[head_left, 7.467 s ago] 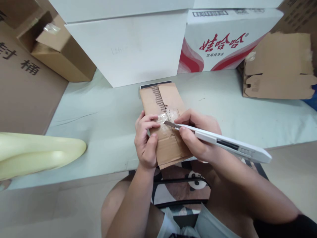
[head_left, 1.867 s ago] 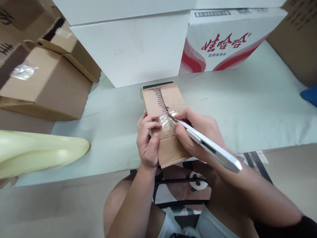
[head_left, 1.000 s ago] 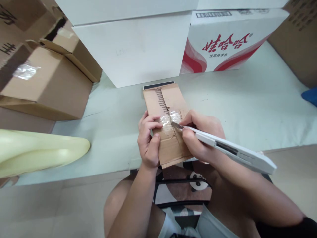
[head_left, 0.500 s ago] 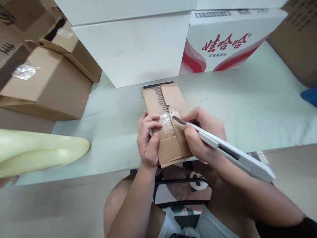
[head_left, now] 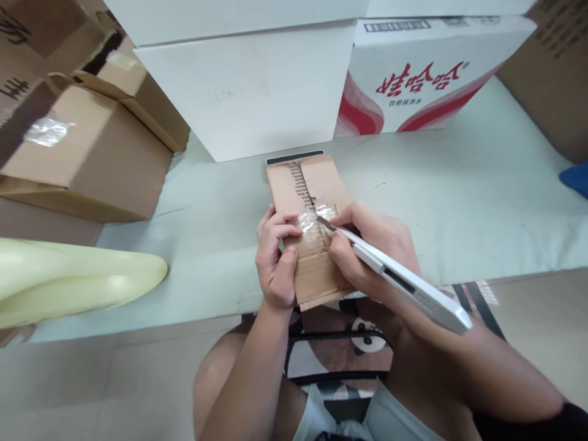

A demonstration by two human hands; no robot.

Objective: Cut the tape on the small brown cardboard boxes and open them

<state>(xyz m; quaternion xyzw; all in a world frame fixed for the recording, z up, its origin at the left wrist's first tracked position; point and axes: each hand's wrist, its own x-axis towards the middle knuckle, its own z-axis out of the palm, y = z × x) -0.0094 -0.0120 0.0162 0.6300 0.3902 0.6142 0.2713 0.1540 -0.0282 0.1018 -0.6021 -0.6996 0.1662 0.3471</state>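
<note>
A small flat cardboard box [head_left: 316, 177] lies at the table's front edge, with clear tape [head_left: 309, 228] across its middle seam. My left hand [head_left: 278, 257] grips the box's left side, fingers bent over its top. In my right hand [head_left: 367, 242] is a white utility knife [head_left: 404, 278], held closed between thumb and fingers. The knife's blade [head_left: 325, 222] points left and its tip is at the taped seam. A dark, white-edged flat object [head_left: 294, 158] sticks out beyond the far end of the box.
Behind stand a white box [head_left: 257, 98] and a red-and-white printed carton [head_left: 413, 79]. Brown cardboard boxes [head_left: 105, 147] fill the left side. A pale yellow object [head_left: 82, 282] reaches in at the left. A blue item [head_left: 575, 180] lies at the right edge of the table [head_left: 459, 208].
My right hand and the knife have moved slightly left. The knife's rear end has swung left, and its tip sits closer to the seam. My left hand still grips the box.
</note>
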